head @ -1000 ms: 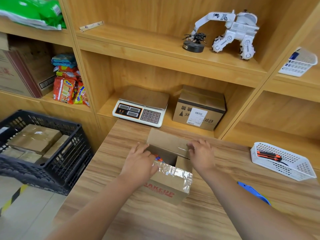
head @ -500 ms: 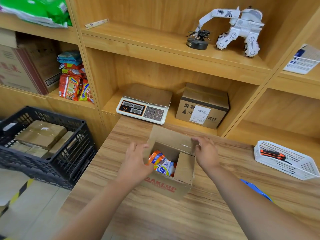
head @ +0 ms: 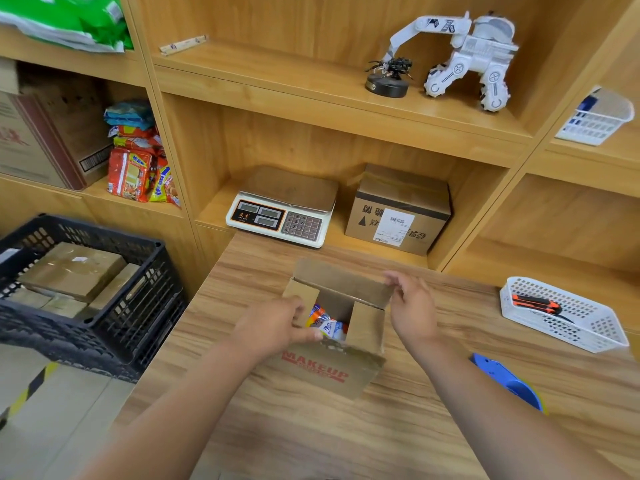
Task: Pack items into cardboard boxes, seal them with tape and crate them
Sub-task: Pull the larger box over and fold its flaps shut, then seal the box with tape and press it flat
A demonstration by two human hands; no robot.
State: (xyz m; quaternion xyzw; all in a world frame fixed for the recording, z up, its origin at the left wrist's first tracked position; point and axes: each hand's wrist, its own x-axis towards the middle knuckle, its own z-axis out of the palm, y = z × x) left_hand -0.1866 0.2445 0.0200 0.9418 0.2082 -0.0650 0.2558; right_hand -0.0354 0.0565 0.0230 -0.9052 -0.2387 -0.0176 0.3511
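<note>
The cardboard box point(head: 322, 372) sits open at the middle of the wooden table point(head: 311, 427), with a snack packet point(head: 329, 325) standing inside.

The left hand point(head: 273, 327) curls over the box's eight o'clock corner, thumb across the near rim. The right hand point(head: 412, 306) pinches the far flap point(head: 343, 284) by its two o'clock corner.

The packet's top looks close to the rim, so folding the flaps down could crush it or leave them bulging, and the tape would then seal badly. Pulling on one corner alone may skew or crease the flap. The light box could also slide if the left hand eases off.

"MAKEUP" is printed in red on the near face. At twelve o'clock, the shelved carton point(head: 398, 209) carries a white barcode label and inverted characters, which I cannot read. The scale point(head: 287, 206) beside it bears a small red mark that is also illegible.
</note>
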